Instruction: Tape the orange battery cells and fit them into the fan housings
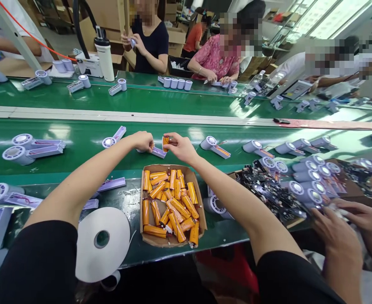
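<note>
Over a green conveyor (78, 164) at twelve o'clock, the right hand (181, 147) pinches an orange battery (165, 144) between thumb and fingers; the left hand (145, 141), fingers curled in, is at a lilac casing (158, 153), its grip too hidden to tell. At six o'clock from both hands sits a cardboard box (203, 221) of orange cells (180, 207); a white roll (118, 249) lies at seven o'clock

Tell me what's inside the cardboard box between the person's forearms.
The box holds a jumble of orange batteries lying at various angles, some with thin wires showing. The upper ones cover much of what lies beneath, so the full count can't be seen.
</note>
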`<state>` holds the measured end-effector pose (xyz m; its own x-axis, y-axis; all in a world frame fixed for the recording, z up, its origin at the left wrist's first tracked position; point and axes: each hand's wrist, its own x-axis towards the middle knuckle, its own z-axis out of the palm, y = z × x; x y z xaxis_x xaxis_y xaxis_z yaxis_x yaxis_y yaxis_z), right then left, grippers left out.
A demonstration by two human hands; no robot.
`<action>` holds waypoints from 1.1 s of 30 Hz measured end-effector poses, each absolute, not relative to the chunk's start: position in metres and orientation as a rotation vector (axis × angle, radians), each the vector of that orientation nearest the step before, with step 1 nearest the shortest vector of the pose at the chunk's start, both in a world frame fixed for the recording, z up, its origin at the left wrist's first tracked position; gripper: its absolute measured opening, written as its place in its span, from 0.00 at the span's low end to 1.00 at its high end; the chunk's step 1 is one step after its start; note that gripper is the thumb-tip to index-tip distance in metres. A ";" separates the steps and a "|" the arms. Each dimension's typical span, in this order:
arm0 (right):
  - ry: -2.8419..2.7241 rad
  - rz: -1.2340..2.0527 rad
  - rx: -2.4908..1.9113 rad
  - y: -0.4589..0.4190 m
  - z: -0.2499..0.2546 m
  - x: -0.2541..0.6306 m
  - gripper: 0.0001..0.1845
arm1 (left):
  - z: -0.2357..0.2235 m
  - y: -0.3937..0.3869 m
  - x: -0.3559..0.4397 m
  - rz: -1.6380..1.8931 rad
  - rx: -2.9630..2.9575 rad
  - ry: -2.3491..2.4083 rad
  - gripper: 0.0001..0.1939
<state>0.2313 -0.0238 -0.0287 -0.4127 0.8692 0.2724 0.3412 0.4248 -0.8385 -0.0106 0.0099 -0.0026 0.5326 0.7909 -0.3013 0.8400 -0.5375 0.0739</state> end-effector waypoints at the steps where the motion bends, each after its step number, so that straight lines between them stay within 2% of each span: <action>1: -1.941 0.921 -1.020 -0.023 -0.030 0.233 0.26 | -0.002 0.009 -0.011 -0.336 2.556 1.379 0.11; 6: -1.971 0.933 -1.041 -0.023 -0.032 0.232 0.25 | -0.009 0.002 -0.011 -0.250 2.565 1.387 0.09; 10: -2.181 0.773 -1.143 -0.025 -0.031 0.229 0.22 | -0.009 0.007 -0.011 -0.168 2.513 1.377 0.07; 19: -2.622 0.485 -1.311 -0.029 -0.016 0.230 0.21 | -0.027 0.002 0.014 0.166 2.287 1.652 0.19; 26: -2.919 0.250 -1.396 -0.028 -0.010 0.208 0.27 | -0.025 0.000 0.023 0.235 2.171 1.681 0.15; 30: -2.977 0.184 -1.412 -0.026 -0.004 0.202 0.25 | -0.014 0.000 0.035 0.268 2.112 1.692 0.15; 31: -2.980 0.177 -1.406 -0.025 -0.002 0.202 0.23 | -0.008 -0.003 0.037 0.284 2.100 1.700 0.16; 33: -2.965 0.166 -1.391 -0.023 0.002 0.205 0.19 | 0.004 -0.022 0.037 0.339 2.087 1.731 0.23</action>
<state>0.2048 -0.0233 0.0023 -0.6323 0.7566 -0.1665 0.7705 0.6366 -0.0329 0.0368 -0.0219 0.0037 0.2011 0.9770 -0.0707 0.8784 -0.1479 0.4545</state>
